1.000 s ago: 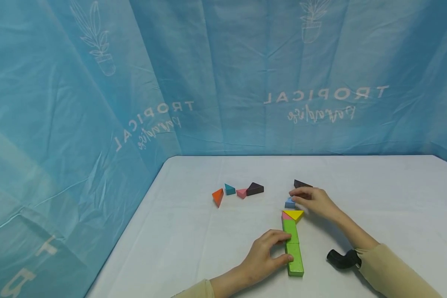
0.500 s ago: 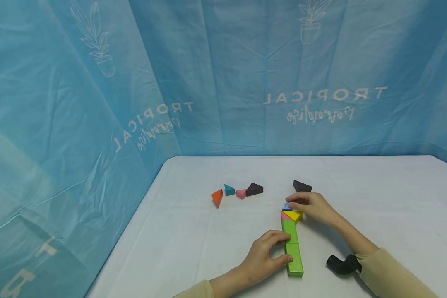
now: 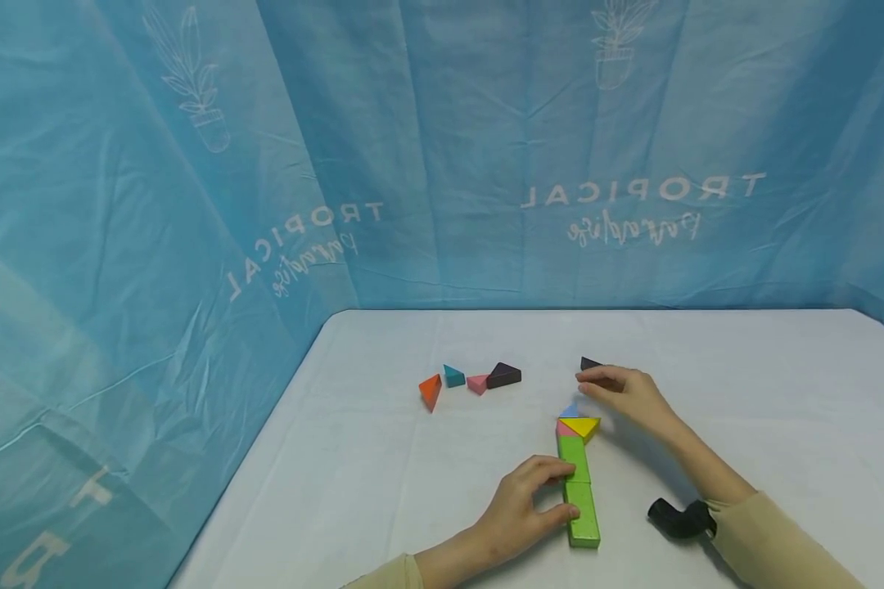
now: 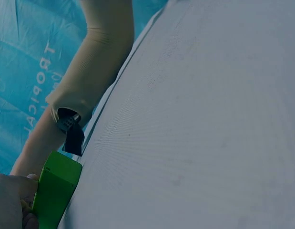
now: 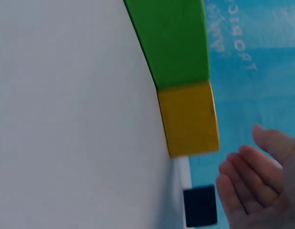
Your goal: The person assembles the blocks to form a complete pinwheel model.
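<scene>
Two green rectangular blocks, the far one [image 3: 573,451] and the near one [image 3: 584,528], lie end to end. My left hand [image 3: 511,507] touches their left side, index fingertip at the far block and thumb at the near one. Beyond them a pink triangular block [image 3: 564,429] and a yellow triangular block [image 3: 584,426] fit together, with a light blue triangular block [image 3: 570,412] just past these. My right hand [image 3: 629,398] hovers right of the blue block, thumb and fingers apart, holding nothing. It partly hides a dark triangular block [image 3: 588,363].
Left of the row lie an orange block [image 3: 430,391], a teal block [image 3: 453,375], a small pink block [image 3: 477,383] and a dark block [image 3: 504,375]. A black curved object [image 3: 678,520] sits at my right sleeve. Blue curtains [image 3: 471,164] surround the white table [image 3: 339,483].
My right hand slid the blue block toward me, up to the yellow block, then let go and moved back, away from me. The left hand stayed in place.
</scene>
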